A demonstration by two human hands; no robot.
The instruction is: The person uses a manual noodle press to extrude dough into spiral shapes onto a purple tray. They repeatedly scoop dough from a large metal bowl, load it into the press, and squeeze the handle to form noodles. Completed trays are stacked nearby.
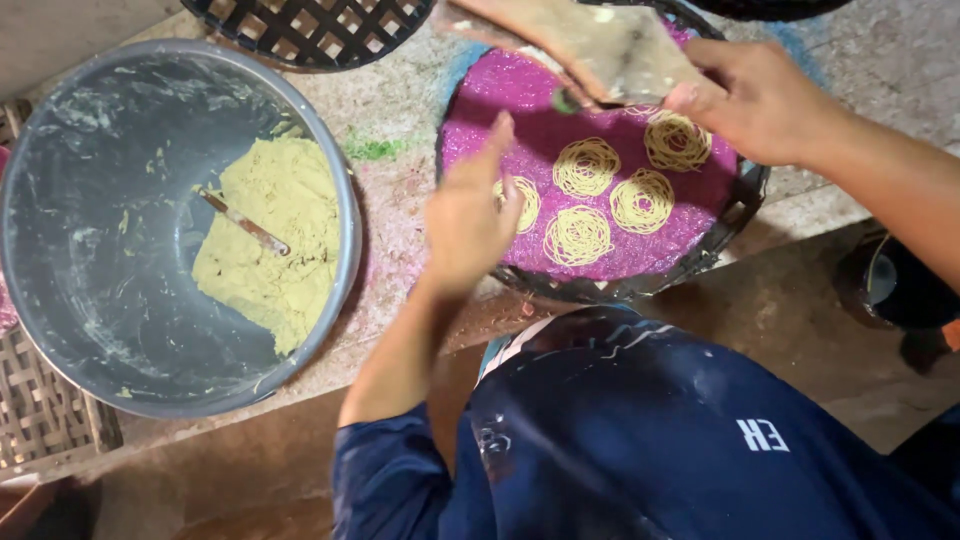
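My right hand (762, 98) grips a flat wooden press (590, 45) held over the far side of a round tray. The tray (740, 205) has a dark woven rim and is covered by a purple mat (520, 100). Several coils of thin yellow dough strands (610, 195) lie on the mat. My left hand (470, 215) hovers with fingers apart over the tray's near left edge, next to one coil, holding nothing.
A large grey basin (100, 230) at the left holds a lump of yellow dough (275, 240) with a stick (243, 221) stuck in it. A dark lattice tray (310, 30) lies at the top. A woven basket (40, 400) sits bottom left. My blue-clad lap (640, 430) fills the foreground.
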